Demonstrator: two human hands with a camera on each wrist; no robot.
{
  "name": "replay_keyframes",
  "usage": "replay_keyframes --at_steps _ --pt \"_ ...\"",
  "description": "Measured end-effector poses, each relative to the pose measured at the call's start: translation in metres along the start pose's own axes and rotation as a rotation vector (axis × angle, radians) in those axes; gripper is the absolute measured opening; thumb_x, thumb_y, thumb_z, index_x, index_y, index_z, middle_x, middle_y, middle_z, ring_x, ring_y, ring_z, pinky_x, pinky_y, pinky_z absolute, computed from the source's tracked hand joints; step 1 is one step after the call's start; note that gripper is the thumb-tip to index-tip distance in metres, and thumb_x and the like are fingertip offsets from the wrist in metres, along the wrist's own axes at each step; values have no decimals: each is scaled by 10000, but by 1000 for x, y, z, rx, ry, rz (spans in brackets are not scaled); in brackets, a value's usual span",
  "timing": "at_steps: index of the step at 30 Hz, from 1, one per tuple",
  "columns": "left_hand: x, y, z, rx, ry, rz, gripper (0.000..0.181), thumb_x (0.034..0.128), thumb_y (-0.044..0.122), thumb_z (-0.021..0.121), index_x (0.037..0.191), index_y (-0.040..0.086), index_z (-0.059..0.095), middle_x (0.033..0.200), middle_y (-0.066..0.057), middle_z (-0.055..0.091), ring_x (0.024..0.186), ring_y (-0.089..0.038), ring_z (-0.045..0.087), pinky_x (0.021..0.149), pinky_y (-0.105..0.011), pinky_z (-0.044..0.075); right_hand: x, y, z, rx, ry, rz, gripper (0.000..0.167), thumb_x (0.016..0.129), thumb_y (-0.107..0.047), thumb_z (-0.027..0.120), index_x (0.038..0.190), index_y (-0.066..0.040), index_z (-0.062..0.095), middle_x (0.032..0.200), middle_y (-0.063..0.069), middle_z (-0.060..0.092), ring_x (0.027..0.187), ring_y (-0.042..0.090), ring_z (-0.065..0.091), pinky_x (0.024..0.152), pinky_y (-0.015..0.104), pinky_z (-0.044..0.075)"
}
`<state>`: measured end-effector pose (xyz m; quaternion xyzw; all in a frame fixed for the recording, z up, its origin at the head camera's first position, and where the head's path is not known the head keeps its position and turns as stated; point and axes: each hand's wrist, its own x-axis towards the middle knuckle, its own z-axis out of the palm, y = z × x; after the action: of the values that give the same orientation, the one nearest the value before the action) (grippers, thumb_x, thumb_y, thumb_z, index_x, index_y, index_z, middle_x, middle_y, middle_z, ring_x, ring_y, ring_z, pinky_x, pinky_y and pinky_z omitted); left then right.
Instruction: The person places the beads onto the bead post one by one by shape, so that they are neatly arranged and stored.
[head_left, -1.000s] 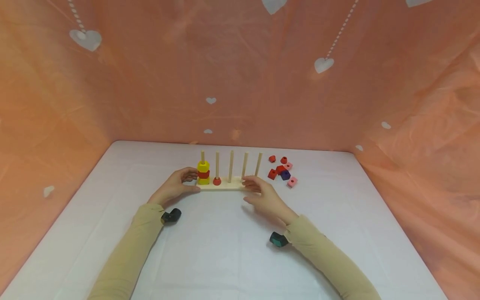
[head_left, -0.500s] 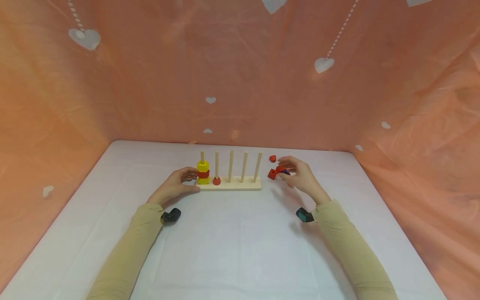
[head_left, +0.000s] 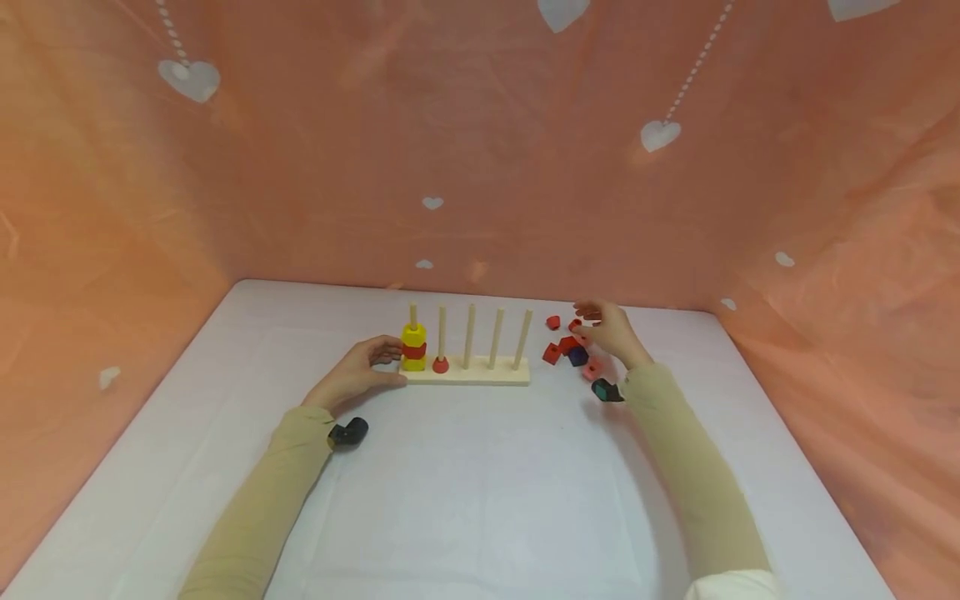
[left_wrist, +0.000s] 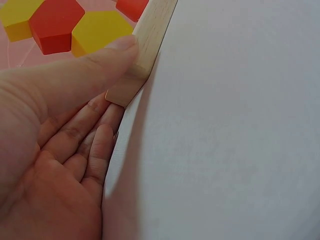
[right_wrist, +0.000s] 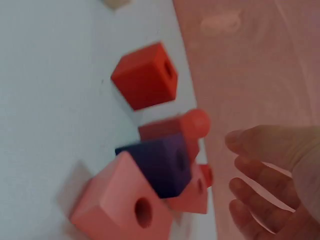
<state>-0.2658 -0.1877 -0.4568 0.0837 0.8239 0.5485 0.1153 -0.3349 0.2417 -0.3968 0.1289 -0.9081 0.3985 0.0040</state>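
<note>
The left hand (head_left: 362,370) grips the left end of the wooden base (head_left: 480,375), its thumb on the front edge in the left wrist view. Five pegs rise from this base. On the leftmost are yellow beads (head_left: 413,335) with a red bead (head_left: 414,352) between them; a small red bead (head_left: 440,365) sits low on the second. The right hand (head_left: 611,333) hovers over the back of the loose bead pile, fingers relaxed and apart, nothing seen between them. In the right wrist view a red cube (right_wrist: 146,77), a purple bead (right_wrist: 162,162) and a pink cube (right_wrist: 120,202) lie beside it.
The beads lie right of the base on a white-covered table (head_left: 480,483). Orange cloth (head_left: 480,150) with white hearts hangs behind and at both sides. A dark wrist device (head_left: 348,432) is at the left cuff, another (head_left: 606,390) at the right.
The right hand has gone from the base's right end over to the loose beads, then farther back over them. The left hand has kept its place. The whole view has shifted slightly.
</note>
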Motion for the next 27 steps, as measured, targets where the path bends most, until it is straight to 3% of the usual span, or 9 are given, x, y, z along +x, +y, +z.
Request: replay_keyframes --at_steps 13,19,27 --pt "2 -2 0 31 3 24 643 779 206 809 1332 104 498 1314 -88 535 1224 -291 455 1078 -474 319 15 17 8 90 -37 157 426 893 4 638 1294 49 498 1239 234 516 1135 376 470 958 457 461" --pt "3 -2 0 42 2 41 630 777 212 811 1320 105 512 1300 -80 544 1206 -283 471 1068 -466 338 17 20 10 94 -38 188 414 901 -17 637 1288 43 502 1221 223 522 1100 358 490 929 426 485" --pt "3 -2 0 38 9 37 642 774 214 813 1326 101 506 1303 -80 541 1206 -280 472 1067 -462 342 19 17 17 220 -13 267 402 896 40 607 1279 32 486 1209 210 498 995 329 509 750 263 531"
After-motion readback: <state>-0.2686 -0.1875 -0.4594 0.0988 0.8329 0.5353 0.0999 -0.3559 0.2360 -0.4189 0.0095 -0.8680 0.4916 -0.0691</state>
